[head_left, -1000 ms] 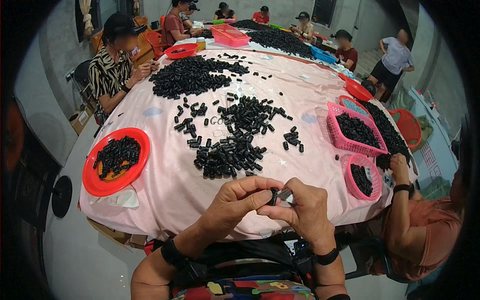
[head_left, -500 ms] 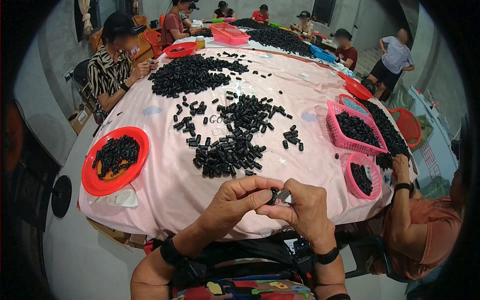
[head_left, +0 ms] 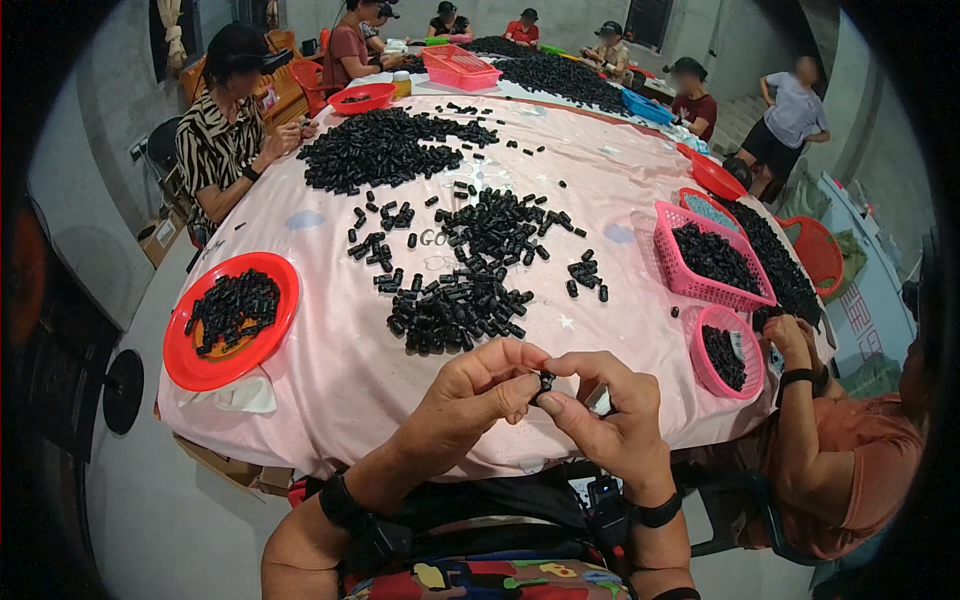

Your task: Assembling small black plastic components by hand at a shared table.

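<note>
Over the near edge of the cloth, my left hand [head_left: 468, 398] pinches a small black cylindrical plastic part [head_left: 546, 381] between thumb and fingertips. My right hand [head_left: 622, 418] meets it from the other side, its thumb and forefinger at the same part. Something pale and metallic [head_left: 601, 402] shows under the curled fingers of that hand; its shape is mostly hidden. Just beyond both hands lies a loose pile of similar black parts [head_left: 460, 312], some scattered to its sides.
A red plate [head_left: 180, 345] with black parts stands at left. Pink baskets [head_left: 713, 290] of black parts are at right, beside a co-worker's hands [head_left: 790, 335]. A bigger black pile [head_left: 375, 155] lies farther off, near a person in a patterned shirt [head_left: 222, 150]. Other people sit around the far table.
My right hand has turned and opened its grip; the metal piece that showed at the black part is now mostly hidden in its fingers. Thumb and forefinger are at the part instead.
</note>
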`<state>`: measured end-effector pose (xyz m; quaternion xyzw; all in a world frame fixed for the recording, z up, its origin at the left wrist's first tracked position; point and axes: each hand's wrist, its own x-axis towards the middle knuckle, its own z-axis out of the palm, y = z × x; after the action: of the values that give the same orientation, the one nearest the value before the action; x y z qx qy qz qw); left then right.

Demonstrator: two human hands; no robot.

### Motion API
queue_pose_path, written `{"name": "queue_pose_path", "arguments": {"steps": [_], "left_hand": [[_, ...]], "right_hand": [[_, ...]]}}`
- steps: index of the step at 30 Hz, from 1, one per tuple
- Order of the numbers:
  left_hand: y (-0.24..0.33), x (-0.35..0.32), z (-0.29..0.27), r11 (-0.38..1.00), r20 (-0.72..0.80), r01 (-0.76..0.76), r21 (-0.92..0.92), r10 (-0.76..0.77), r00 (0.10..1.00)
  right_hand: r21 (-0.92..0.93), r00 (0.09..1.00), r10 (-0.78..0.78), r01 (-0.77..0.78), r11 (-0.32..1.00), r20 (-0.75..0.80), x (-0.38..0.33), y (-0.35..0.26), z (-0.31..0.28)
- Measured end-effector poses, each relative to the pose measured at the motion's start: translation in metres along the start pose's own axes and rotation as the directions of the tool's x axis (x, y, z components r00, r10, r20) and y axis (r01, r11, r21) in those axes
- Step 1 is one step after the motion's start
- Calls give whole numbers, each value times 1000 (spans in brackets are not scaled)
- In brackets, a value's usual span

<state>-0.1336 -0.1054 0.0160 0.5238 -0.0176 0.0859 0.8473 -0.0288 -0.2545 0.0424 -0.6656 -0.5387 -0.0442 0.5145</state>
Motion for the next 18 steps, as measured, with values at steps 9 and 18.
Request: {"name": "queue_pose_path", "arguments": {"steps": [9, 18], "left_hand": [[-9, 2, -3, 998, 37, -18, -58, 20, 999], [-7, 0, -5, 994, 16, -27, -109, 29, 999]], "right_hand": [[108, 991, 114, -122, 987, 70, -1, 4, 0], [109, 985, 130, -142, 984, 109, 3, -5, -2]]}}
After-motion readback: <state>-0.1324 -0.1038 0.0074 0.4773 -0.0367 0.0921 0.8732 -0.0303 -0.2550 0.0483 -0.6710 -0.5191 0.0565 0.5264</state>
